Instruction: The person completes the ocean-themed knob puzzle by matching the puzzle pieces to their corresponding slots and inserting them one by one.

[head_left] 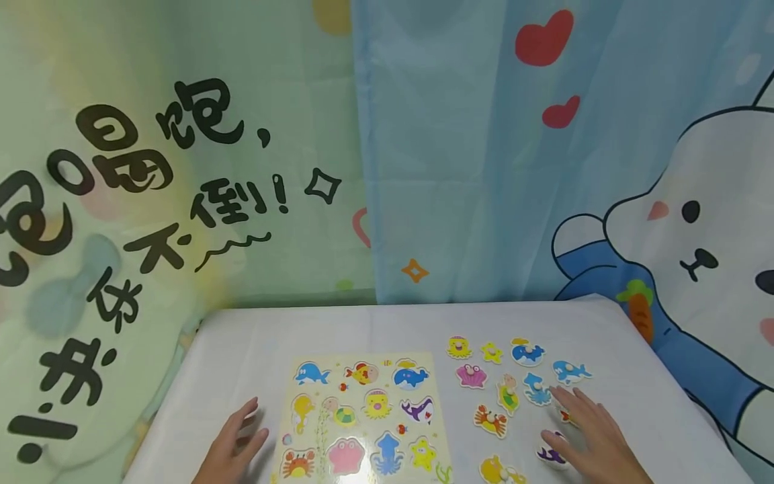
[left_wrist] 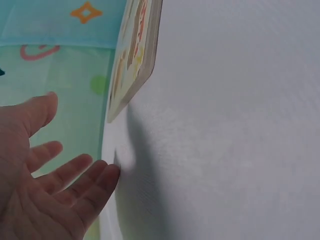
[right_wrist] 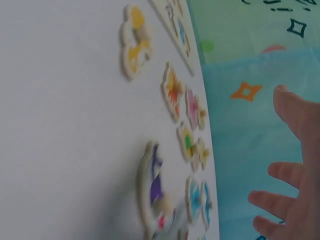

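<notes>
Fingers spread, my right hand [head_left: 595, 437] hovers over loose wooden knob-puzzle pieces and holds nothing. Closest to it are a purple whale piece [head_left: 549, 456] and a mostly covered red fish piece [head_left: 566, 417]. A blue squid piece [head_left: 537, 390] and a blue dolphin-like piece [head_left: 570, 372] lie just beyond its fingertips. My left hand [head_left: 232, 444], relaxed with nothing in it, is beside the left edge of the puzzle board [head_left: 371, 359], apart from it. Sea-animal pictures cover the board. In the right wrist view, the purple whale piece [right_wrist: 154, 187] shows a small knob.
Between board and right hand lie a crab piece [head_left: 491, 422], a green-and-yellow piece [head_left: 508, 395] and a yellow piece [head_left: 497, 470]. Farther back are a pink shell piece [head_left: 471, 377], an octopus piece [head_left: 459, 347] and a starfish piece [head_left: 492, 352]. A curtain [head_left: 435, 168] hangs behind the white table [head_left: 254, 336].
</notes>
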The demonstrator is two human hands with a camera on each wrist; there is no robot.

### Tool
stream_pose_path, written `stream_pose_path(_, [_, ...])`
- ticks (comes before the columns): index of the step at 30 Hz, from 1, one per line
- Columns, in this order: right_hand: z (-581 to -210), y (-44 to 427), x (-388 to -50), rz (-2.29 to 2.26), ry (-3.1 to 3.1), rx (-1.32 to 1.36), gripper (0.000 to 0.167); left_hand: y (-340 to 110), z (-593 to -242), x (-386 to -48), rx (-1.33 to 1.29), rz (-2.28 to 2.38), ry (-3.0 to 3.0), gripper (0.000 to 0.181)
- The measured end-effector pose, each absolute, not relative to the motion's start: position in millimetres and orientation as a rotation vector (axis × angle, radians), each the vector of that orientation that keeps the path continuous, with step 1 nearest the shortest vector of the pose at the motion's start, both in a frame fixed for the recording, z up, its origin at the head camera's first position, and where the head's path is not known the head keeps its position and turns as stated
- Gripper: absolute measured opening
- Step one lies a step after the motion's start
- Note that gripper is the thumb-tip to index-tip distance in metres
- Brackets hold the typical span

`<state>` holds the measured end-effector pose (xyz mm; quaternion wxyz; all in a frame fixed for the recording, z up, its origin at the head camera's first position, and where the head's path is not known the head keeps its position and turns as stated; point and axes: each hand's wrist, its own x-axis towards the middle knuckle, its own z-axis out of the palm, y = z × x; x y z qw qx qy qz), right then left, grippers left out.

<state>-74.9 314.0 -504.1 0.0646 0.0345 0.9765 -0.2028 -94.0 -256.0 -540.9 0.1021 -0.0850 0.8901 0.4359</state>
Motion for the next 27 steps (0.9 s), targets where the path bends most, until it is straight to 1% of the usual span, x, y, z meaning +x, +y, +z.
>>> stream_pose_path(5, [-495.2,288.7,-91.0,-0.669,2.994,0.005,0.081,-255.6,-543.7,-95.0,-0.214,1.302,2.640,0.070])
stream_pose_path(10, [-494.8,281.5,-120.2,-0.851,2.997,-0.116,0.068,-262.1,-553.4,-98.8,-0.208,1.256,2.651,0.064])
stream_pose_path(14, [-499.6,280.9,-147.7,-1.048,2.906,-0.076,0.060,-266.4,-553.8,-97.0,-0.217,1.243,2.619,0.066])
stream_pose_path(17, [-505.2,280.4,-166.5,-1.095,2.845,-0.002,0.054,-268.9,-554.1,-96.7,-0.210,1.256,2.569,0.069])
stream_pose_path(22, [-514.6,278.9,-191.0,-1.069,2.802,-0.005,0.043,-275.0,-555.7,-101.1,-0.065,1.257,2.560,0.068])
stream_pose_path(27, [-520.8,274.7,-205.3,-1.059,2.751,0.008,0.041,-279.8,-554.4,-106.1,0.022,1.245,2.547,0.063])
